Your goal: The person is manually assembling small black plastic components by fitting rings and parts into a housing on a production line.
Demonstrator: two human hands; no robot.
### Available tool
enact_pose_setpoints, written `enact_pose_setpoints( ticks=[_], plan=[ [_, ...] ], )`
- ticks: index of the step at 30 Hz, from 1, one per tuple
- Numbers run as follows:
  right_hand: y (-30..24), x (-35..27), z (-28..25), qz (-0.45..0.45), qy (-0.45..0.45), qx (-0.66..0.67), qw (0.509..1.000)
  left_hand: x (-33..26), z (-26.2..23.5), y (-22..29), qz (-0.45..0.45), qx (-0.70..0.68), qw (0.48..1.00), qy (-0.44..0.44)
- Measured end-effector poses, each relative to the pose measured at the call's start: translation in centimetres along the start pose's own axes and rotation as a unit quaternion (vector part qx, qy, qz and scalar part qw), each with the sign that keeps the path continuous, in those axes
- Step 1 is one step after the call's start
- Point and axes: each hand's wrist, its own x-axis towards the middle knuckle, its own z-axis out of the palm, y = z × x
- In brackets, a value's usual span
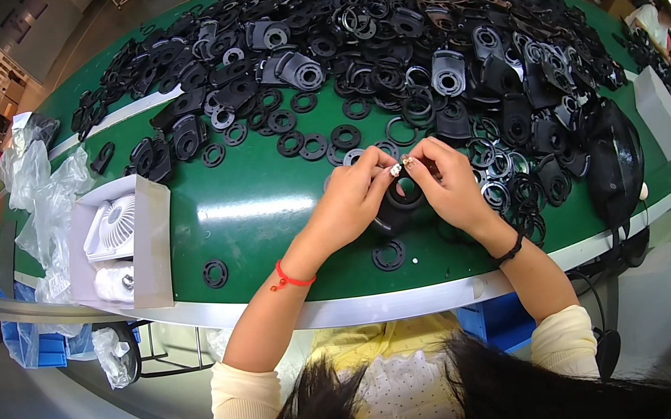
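Observation:
Above the green table, near its front edge, my left hand [354, 199] and my right hand [452, 188] meet around a black plastic part with a round opening [395, 218]. Both hands are closed on it, thumbs and forefingers pinched at its far rim. My fingers cover much of the part, so its full shape is hidden. Just below my hands lies a flat black ring [388, 255], with a tiny white bit [415, 261] beside it. More black rings [313, 146] are scattered beyond my left hand.
A large heap of black plastic housings and rings [243, 66] covers the far table [254, 249]. On the left stands an open white box [160, 237] holding a white fan [112, 228], beside clear plastic bags [48, 220]. At right sits a black bag [614, 161].

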Motion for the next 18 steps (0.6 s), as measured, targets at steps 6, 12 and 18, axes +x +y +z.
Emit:
enact_pose_setpoints(
  ticks=[6,12,18],
  plan=[
    [0.8,0.0,0.2,-0.005,-0.006,0.014,1.0,0.0,0.0,0.1,-0.007,0.01,1.0,-0.002],
    [0.1,0.3,-0.4,0.124,0.035,0.119,0.984,0.0,0.1,0.0,-0.072,-0.057,0.993,0.069],
    [0.6,0.5,-0.1,0.147,0.041,0.331,0.931,0.6,0.2,-1.5,-0.113,-0.172,0.977,0.052]
  ],
)
